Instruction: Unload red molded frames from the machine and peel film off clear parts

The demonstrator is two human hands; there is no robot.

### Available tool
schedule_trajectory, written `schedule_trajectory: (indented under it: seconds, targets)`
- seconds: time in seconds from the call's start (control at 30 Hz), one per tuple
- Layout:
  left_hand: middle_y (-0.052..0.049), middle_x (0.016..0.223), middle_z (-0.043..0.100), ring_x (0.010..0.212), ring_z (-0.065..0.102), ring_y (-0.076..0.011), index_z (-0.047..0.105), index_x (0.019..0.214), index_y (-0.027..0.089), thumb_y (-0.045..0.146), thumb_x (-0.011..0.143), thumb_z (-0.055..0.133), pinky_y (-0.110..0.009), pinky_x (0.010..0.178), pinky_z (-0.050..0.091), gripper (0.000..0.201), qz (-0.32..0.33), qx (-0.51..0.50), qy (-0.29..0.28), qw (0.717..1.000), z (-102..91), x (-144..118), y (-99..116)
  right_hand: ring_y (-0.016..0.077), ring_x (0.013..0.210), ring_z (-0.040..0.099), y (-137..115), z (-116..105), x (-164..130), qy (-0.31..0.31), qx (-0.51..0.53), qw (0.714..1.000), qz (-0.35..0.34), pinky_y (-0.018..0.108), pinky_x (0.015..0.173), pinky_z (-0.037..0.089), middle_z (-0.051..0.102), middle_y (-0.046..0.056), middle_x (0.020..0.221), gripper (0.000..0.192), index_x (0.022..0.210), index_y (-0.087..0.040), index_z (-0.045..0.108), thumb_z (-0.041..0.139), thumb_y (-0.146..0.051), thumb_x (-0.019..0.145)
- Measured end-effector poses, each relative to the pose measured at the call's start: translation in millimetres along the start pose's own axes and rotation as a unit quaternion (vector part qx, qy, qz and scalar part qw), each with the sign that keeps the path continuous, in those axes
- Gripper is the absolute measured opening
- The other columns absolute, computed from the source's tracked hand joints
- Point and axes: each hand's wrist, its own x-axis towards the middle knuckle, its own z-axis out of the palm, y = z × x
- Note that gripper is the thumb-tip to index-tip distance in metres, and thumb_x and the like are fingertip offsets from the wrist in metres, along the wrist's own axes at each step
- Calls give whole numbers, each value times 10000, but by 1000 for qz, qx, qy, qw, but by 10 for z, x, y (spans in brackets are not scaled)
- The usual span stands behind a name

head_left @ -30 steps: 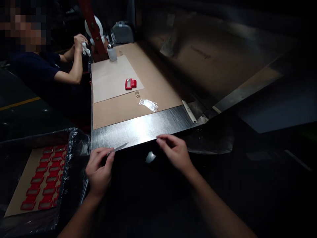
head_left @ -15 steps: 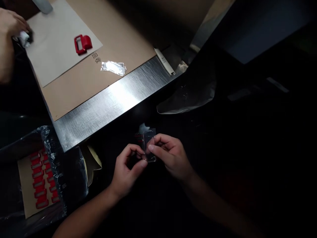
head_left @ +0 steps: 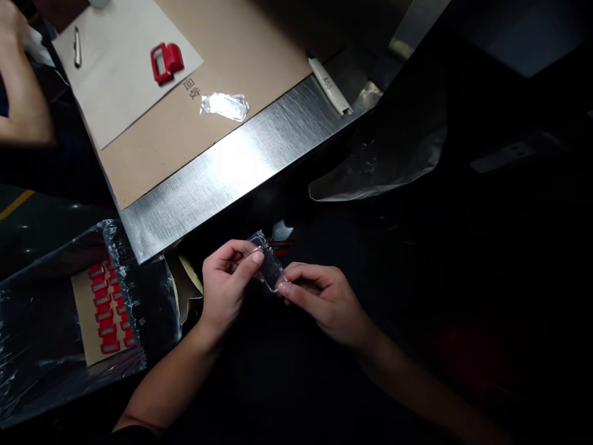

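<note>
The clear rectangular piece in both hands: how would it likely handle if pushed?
The clear piece is probably fairly stiff: its edges run straight between left hand and right hand. It looks thin, so likely light. Glossy glints suggest it may slip.

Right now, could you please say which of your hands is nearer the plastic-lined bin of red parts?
Left: the left hand is right of the bin, the right hand farther right.

Colourless plastic piece (head_left: 272, 271), red (bright) frame (head_left: 174, 59)
</note>
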Motion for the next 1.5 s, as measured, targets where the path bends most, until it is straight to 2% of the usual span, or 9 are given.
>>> schedule_trajectory:
  seconds: [0.23, 0.37, 0.53, 0.73, 0.87, 0.97, 1.23, 1.33, 1.5]
  targets:
    - [-45, 835, 652, 686, 584, -142, 759, 883, 179, 254, 919, 736, -253, 639, 486, 87, 56, 4, -24, 998, -92, 54, 98, 90, 566, 531, 0, -43, 39, -47, 143, 984, 94, 201, 490, 332, 636, 33, 696, 296, 712, -133, 680, 784, -385, 827]
    - [-43, 825, 633, 689, 566, -134, 735, 848, 163, 232, 906, 743, -252, 650, 479, 90, 45, -15, -21, 999, -99, 71, 126, 106, 602, 539, -20, -22, 33, -68, 142, 986, 49, 230, 538, 392, 642, 39, 719, 242, 735, -145, 707, 751, -342, 870]
    - [-5, 664, 572, 564, 513, -100, 653, 771, 146, 270, 854, 748, -196, 544, 436, 177, -165, -149, -16, 975, 16, 50, -10, 246, 954, 655, -109, 76, -10, 9, -17, 989, -146, 426, 925, 530, 729, 81, 850, 94, 823, -194, 777, 722, -222, 894]
    - [18, 612, 508, 482, 462, -77, 629, 788, 131, 282, 832, 744, -165, 442, 360, 195, -329, -176, -82, 924, 89, -38, -284, 224, 917, 682, -100, 108, 2, 79, -64, 978, -181, 400, 903, 554, 746, 60, 863, 101, 847, -213, 755, 700, -161, 914]
    - [4, 750, 575, 595, 511, -82, 686, 1004, 173, 334, 908, 739, -169, 546, 420, 195, -141, -55, 5, 988, -49, 0, -178, 196, 868, 678, -61, 81, 0, 89, -68, 985, -133, 328, 809, 559, 717, 58, 882, 91, 814, -192, 726, 716, -195, 905]
    - [-17, 805, 604, 663, 537, -107, 721, 1035, 184, 351, 926, 743, -204, 603, 440, 201, 38, 47, 39, 997, -115, 86, 45, 198, 856, 671, -48, 83, -19, 79, -84, 987, -111, 327, 798, 553, 708, 63, 869, 102, 811, -185, 728, 715, -217, 907]
    - [-20, 853, 651, 727, 582, -137, 723, 962, 188, 72, 861, 760, -262, 674, 473, 158, 329, 312, 58, 889, -61, 121, 225, 174, 805, 643, -55, 125, -32, 93, -64, 990, -87, 300, 762, 521, 693, 45, 830, 151, 765, -184, 694, 722, -234, 905]
    - [-47, 927, 678, 763, 625, -174, 714, 1116, 181, 36, 809, 787, -295, 680, 510, 347, 423, 361, -9, 831, -80, -51, 183, 147, 733, 603, -25, 117, -6, 113, -14, 992, -60, 277, 706, 491, 659, 29, 769, 205, 732, -175, 665, 737, -270, 900]
    - [-72, 839, 661, 677, 629, -167, 693, 1101, 37, 72, 911, 679, -313, 581, 487, 194, 466, 298, -220, 803, -56, -277, 177, 114, 625, 551, 26, 81, 28, 143, 90, 986, 11, 239, 571, 436, 628, 18, 706, 288, 700, -163, 646, 762, -349, 886]
